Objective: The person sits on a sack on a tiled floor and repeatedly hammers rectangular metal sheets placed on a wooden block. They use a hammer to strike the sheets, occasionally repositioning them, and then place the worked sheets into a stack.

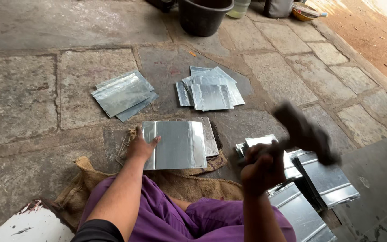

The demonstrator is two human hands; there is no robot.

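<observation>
We see the left hand lying flat and open on the left edge of a metal sheet, pinning it down on a burlap sack spread on the stone floor. The right hand is closed around the handle of a hammer, raised and blurred above the sheet's right side. Two stacks of sheets lie farther out on the floor, another pile sits just beside the right hand, and a dark bucket stands beyond.
</observation>
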